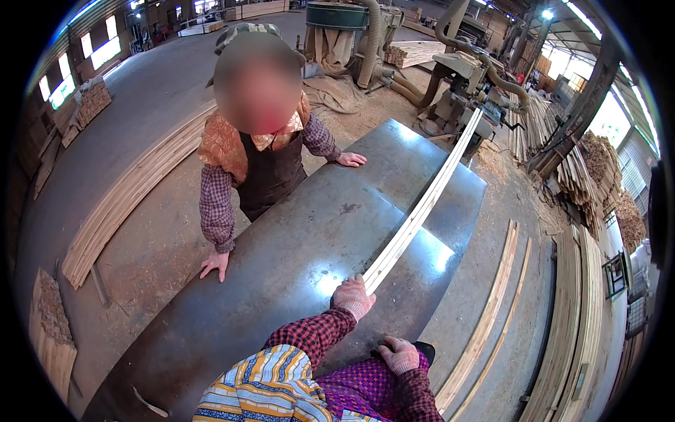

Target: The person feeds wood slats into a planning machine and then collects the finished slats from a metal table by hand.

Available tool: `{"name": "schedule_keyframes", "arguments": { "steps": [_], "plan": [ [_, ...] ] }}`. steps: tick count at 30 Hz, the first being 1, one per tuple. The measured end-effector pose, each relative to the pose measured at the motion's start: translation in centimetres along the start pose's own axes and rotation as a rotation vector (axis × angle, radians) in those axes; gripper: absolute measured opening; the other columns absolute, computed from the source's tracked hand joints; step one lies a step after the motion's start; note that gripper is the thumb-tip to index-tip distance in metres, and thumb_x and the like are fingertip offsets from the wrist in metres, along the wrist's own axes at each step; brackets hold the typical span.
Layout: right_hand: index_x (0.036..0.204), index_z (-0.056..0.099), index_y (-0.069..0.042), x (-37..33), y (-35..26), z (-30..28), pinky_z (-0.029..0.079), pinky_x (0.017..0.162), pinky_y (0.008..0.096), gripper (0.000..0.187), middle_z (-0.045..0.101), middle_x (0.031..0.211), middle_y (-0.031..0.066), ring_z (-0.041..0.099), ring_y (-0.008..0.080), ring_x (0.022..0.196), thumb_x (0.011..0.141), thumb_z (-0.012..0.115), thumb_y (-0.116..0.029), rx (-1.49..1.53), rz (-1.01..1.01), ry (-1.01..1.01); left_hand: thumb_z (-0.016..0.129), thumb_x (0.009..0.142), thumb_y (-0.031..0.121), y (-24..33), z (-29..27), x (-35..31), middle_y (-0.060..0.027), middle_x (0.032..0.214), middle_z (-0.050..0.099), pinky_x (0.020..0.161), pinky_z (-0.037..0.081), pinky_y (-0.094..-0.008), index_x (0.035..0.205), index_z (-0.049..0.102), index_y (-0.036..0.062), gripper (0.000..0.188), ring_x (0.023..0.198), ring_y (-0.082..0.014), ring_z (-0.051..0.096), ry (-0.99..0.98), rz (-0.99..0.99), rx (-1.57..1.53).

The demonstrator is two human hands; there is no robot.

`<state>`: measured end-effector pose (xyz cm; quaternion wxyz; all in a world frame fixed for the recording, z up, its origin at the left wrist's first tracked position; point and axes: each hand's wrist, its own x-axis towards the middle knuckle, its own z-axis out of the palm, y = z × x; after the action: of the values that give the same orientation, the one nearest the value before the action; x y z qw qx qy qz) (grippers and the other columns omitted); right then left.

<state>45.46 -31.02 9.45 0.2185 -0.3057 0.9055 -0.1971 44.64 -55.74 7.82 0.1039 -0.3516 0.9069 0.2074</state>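
Observation:
My left hand (354, 297), in a pale work glove, grips the near end of long, narrow wooden strips (415, 218) lying side by side. They run away across a dark metal table (302, 232) to a machine (457, 105) at its far end. My right hand (399, 354), also gloved, rests on the purple patterned cloth (358, 387) over my lap, near the table's edge. It holds nothing that I can see, and its fingers are loosely bent. Across the table stands a co-worker (271, 169) in a dark apron, both bare hands laid on the tabletop.
Long boards (140, 190) lie on the floor behind the co-worker. To my right are loose strips (485, 316) and a stack of planks (576, 316). Ribbed hoses (369, 49) and a dust collector (336, 24) stand beyond the table. A wood scrap (149, 402) lies near left.

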Motion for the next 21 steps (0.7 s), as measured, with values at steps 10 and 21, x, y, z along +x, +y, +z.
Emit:
{"name": "schedule_keyframes", "arguments": {
  "steps": [10,21],
  "plan": [
    [0.124,0.077,-0.015,0.0,-0.1,-0.2,0.056,0.1,0.0479,0.042,0.077,0.116,0.0189,0.071,0.0395,0.115,0.094,0.074,-0.043,0.009,0.001,-0.005,0.075,0.09,0.056,0.1,-0.1,0.0,-0.0135,0.133,0.068,0.101,0.056,-0.0425,0.135,0.057,0.0077,0.068,0.12,-0.0301,0.07,0.007,-0.002,-0.016],
    [0.125,0.078,-0.01,-0.1,-0.7,-0.3,0.056,0.101,0.0462,0.041,0.076,0.12,0.02,0.07,0.0394,0.116,0.093,0.076,-0.036,0.043,0.01,-0.032,0.075,0.089,0.055,-0.4,0.1,-0.1,-0.0154,0.129,0.068,0.098,0.057,-0.0431,0.132,0.058,0.0074,0.067,0.117,-0.0311,0.071,0.035,-0.004,-0.057]
  ]
}}
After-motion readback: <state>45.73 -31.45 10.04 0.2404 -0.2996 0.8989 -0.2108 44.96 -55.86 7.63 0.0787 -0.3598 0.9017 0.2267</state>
